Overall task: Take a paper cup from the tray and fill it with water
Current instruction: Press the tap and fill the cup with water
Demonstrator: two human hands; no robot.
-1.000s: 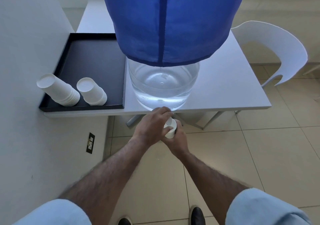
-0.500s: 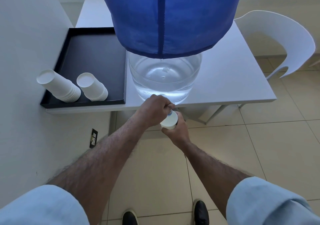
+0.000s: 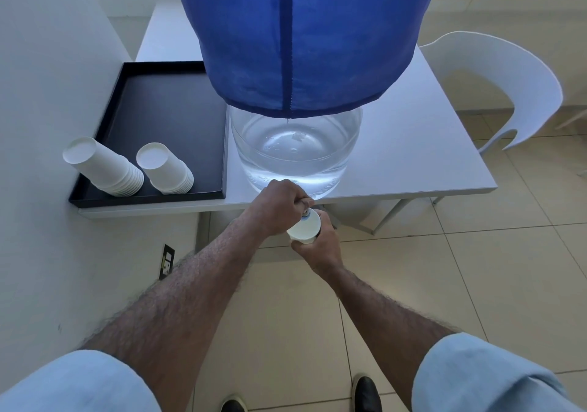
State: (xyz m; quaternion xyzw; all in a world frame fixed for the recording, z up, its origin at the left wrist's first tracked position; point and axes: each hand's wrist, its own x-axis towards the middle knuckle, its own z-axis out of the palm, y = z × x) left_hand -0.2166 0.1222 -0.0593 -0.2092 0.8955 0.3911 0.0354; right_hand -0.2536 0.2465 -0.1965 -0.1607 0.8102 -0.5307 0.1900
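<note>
Below the white table (image 3: pixel 413 145) edge, right hand (image 3: pixel 320 246) grips a paper cup (image 3: pixel 304 229); left hand (image 3: pixel 279 205) fists the tap.

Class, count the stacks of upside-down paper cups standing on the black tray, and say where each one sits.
2. The taller stack stands at the near left corner of the black tray; the shorter stack stands just right of it. The blue cover hides part of the tray, so others could be hidden.

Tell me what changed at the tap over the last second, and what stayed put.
The paper cup, tilted a second ago, now sits upright under the tap, and liquid shows inside it. The right hand keeps holding it; the left hand stays closed on the tap. No new grasp or release. The two cup stacks on the black tray and the water jug are unmoved.
</note>
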